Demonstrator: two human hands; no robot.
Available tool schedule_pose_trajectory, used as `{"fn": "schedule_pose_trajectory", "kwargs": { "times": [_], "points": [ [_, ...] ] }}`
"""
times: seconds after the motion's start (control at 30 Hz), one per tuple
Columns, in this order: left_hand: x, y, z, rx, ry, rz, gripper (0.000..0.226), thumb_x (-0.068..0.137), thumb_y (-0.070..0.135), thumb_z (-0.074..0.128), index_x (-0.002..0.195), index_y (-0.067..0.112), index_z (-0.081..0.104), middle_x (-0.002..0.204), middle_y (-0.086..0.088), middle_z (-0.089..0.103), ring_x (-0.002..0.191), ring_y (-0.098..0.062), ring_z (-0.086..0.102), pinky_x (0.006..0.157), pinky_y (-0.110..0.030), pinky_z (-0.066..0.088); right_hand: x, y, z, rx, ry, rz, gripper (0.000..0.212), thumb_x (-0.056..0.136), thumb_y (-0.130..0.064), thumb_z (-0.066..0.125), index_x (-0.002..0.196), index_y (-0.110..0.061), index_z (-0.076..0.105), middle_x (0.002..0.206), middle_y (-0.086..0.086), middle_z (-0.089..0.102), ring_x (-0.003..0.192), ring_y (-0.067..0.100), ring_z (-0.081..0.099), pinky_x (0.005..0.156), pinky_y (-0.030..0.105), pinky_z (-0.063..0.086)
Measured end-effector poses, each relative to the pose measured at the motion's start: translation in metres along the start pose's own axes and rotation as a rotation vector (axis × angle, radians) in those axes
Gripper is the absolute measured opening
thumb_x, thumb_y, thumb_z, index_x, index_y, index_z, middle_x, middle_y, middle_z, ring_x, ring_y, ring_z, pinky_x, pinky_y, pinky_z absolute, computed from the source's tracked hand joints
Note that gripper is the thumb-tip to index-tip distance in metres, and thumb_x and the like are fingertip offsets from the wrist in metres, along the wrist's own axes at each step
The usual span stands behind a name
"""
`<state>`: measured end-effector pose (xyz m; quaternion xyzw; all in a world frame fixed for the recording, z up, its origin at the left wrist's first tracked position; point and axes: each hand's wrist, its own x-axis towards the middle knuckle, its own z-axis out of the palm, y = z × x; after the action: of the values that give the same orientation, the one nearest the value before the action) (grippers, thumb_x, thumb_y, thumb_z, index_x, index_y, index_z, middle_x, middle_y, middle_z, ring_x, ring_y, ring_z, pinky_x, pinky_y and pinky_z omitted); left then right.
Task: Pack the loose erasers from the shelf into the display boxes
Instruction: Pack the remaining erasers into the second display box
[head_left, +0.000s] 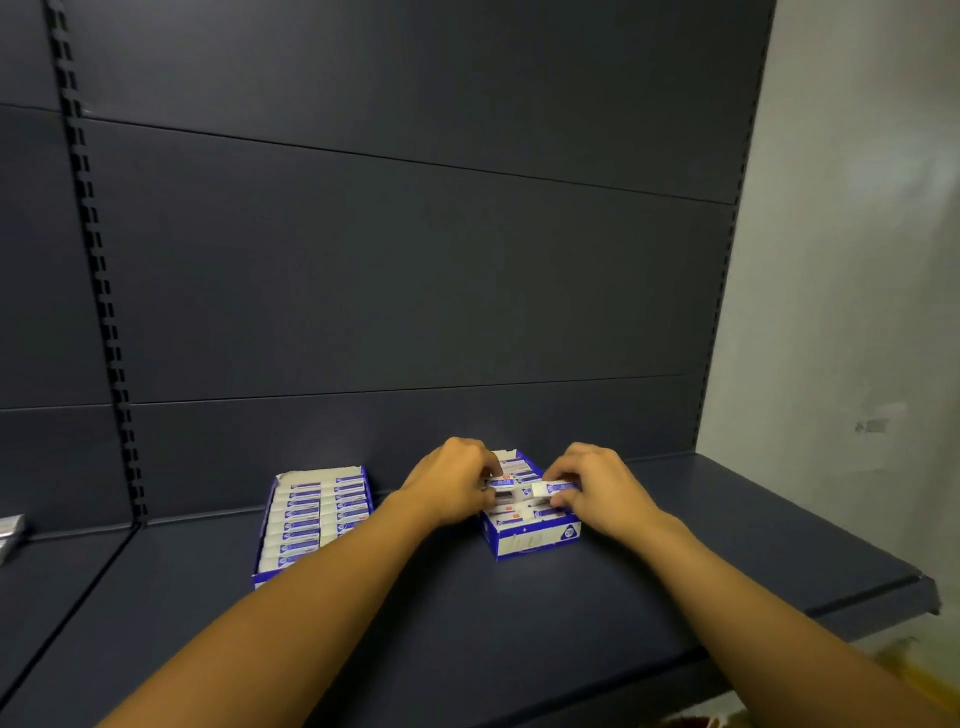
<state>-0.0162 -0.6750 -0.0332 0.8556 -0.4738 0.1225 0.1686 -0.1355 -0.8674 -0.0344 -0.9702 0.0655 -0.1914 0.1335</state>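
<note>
Head view: I see two blue-and-white display boxes on a dark shelf (571, 613). The left box (311, 519) is filled with rows of erasers. Over the right box (530, 535), my right hand (597, 488) pinches one eraser (555, 488) between thumb and fingers; my left hand (452, 483) has its fingers curled onto erasers inside that box.

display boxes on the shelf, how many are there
2. One display box sits left of the hands, filled with rows of erasers. The other display box is under both hands, with the right hand pinching an eraser over it. None seem hidden.
</note>
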Motion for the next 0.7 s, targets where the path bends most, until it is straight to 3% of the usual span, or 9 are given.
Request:
{"fn": "schedule_pose_trajectory", "kwargs": {
  "times": [0.23, 0.4, 0.7],
  "points": [
    [-0.005, 0.003, 0.007, -0.056, 0.055, -0.112, 0.035, 0.088, 0.028, 0.073, 0.122, 0.02, 0.069, 0.115, 0.005, 0.064, 0.093, -0.006, 0.057, 0.08, -0.024, 0.054, 0.026, 0.018, 0.012, 0.112, 0.014, -0.099, 0.028, 0.082, -0.025, 0.082, 0.109, -0.028, 0.074, 0.103, -0.017, 0.058, 0.095, 0.004, 0.057, 0.08, 0.019, 0.051],
    [-0.007, 0.011, 0.011, -0.098, 0.112, -0.191, 0.032, 0.086, 0.026, 0.074, 0.117, 0.022, 0.072, 0.11, 0.006, 0.066, 0.095, -0.007, 0.06, 0.083, -0.027, 0.055, 0.036, 0.027, 0.021, 0.204, 0.036, -0.145, 0.028, 0.08, -0.021, 0.083, 0.107, -0.023, 0.075, 0.101, -0.014, 0.059, 0.085, 0.0, 0.054, 0.069, 0.009, 0.039],
    [-0.011, 0.019, 0.02, -0.094, 0.143, -0.208, 0.032, 0.087, 0.027, 0.073, 0.119, 0.024, 0.073, 0.111, 0.01, 0.066, 0.1, -0.003, 0.052, 0.083, -0.012, 0.04, 0.038, 0.037, 0.036, 0.322, 0.044, -0.178, 0.025, 0.081, -0.017, 0.083, 0.103, -0.024, 0.074, 0.099, -0.016, 0.061, 0.084, 0.0, 0.057, 0.066, 0.007, 0.043]
  ]
}}
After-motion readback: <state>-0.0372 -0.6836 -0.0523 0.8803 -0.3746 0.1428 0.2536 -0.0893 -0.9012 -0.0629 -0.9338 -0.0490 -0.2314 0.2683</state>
